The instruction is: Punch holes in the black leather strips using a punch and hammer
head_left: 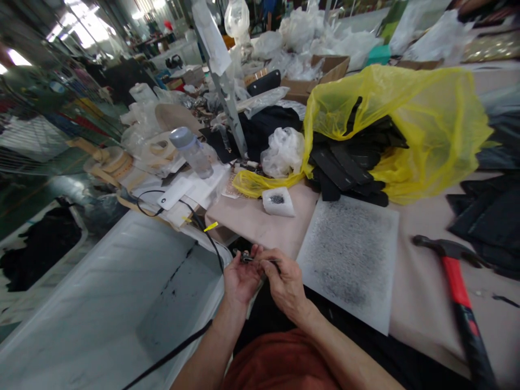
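My left hand is turned palm up near the table's front edge, its fingers curled round a small dark metal piece. Against its fingertips, my right hand pinches something thin and dark, too small to name. The two hands touch or nearly touch. Just to their right lies a white board covered with dark marks. A small white block with a dark patch sits beyond the hands.
A hammer with a red and black handle lies at right. Behind the board, a yellow bag holds black strips. A large white bin stands at left. A bottle and a white phone-like device are further back.
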### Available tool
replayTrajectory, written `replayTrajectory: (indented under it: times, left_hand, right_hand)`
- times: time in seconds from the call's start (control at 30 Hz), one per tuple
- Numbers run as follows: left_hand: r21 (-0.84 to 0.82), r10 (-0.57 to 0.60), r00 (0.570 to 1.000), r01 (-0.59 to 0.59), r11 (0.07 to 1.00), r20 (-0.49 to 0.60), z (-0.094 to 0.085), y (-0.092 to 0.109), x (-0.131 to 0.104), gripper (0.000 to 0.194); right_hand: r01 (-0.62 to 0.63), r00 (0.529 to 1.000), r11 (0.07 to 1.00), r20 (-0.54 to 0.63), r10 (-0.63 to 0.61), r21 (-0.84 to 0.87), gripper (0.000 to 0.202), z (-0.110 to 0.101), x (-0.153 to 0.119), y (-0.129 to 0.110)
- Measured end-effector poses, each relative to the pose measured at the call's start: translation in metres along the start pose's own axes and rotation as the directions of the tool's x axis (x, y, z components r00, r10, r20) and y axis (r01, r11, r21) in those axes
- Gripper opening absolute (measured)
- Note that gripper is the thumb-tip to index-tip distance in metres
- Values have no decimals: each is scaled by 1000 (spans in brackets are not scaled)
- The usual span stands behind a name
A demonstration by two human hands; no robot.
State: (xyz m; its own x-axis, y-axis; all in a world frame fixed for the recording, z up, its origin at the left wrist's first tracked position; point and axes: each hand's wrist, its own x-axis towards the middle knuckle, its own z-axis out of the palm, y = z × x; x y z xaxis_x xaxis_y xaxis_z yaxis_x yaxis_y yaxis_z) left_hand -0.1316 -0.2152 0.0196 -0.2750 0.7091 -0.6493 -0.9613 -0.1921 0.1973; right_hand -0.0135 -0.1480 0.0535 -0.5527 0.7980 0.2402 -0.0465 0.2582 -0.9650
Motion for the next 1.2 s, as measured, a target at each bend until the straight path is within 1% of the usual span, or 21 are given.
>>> replayTrajectory:
  times: [0.07,0.13,0.2,0.23,0.3,0.37,0.4,0.53,0.63,0.73,0.77,0.83,0.9,0.97,1.13,1.2]
  left_hand:
    - [-11,-7,1000,7,1000,-7,2,0,-1,31]
    - [-10,-4,999,4,1000,-34,4,1,-2,31]
    - [9,11,999,-10,1000,-53,5,2,-4,31]
    - [21,20,998,-18,1000,-54,6,2,-5,30]
    - [37,32,998,-30,999,-52,8,4,-7,31]
    - [38,43,997,-40,998,-65,10,5,-8,33]
    - [38,45,996,-43,998,-73,11,6,-9,34]
    - [46,41,995,-36,998,-90,15,7,-11,38]
    - [60,34,996,-29,998,-81,16,7,-12,39]
    - [90,12,998,-6,996,-62,15,6,-13,38]
    - [98,9,998,-4,995,-56,14,6,-13,36]
    - [107,10,999,-6,994,-39,13,6,-12,32]
    - [122,7,1000,-4,992,-20,12,5,-12,30]
    - [147,1,1000,-1,989,-4,11,4,-12,30]
    - [150,45,999,-43,988,-9,14,2,-12,31]
    - [138,61,998,-59,989,-8,15,2,-12,31]
  right_hand:
    - [1,1000,1000,3,0,-14,18,0,1,-1]
    - [3,999,998,44,0,-62,16,1,3,-1]
    - [-20,998,999,65,23,-49,16,2,4,-2]
    - [-33,998,999,50,34,-13,16,3,5,-3]
    - [-33,999,998,-23,34,60,16,2,6,-6]
    - [-1,997,997,-82,8,79,16,1,6,-9]
    - [15,996,997,-88,-9,71,15,1,5,-11]
    - [72,996,997,-61,-70,32,16,1,3,-15]
    - [160,985,986,-58,-162,-36,15,2,2,-14]
    - [276,960,949,-3,-279,-151,15,2,1,-12]
    - [305,952,934,29,-305,-187,15,2,1,-11]
    - [330,944,913,92,-317,-239,16,3,0,-8]
    - [322,946,905,133,-296,-278,17,3,-1,-6]
    - [295,955,913,126,-270,-280,17,4,-1,-5]
    - [173,983,980,-46,-178,-96,18,-1,-1,-11]
    - [157,986,985,-52,-161,-66,16,-1,0,-11]
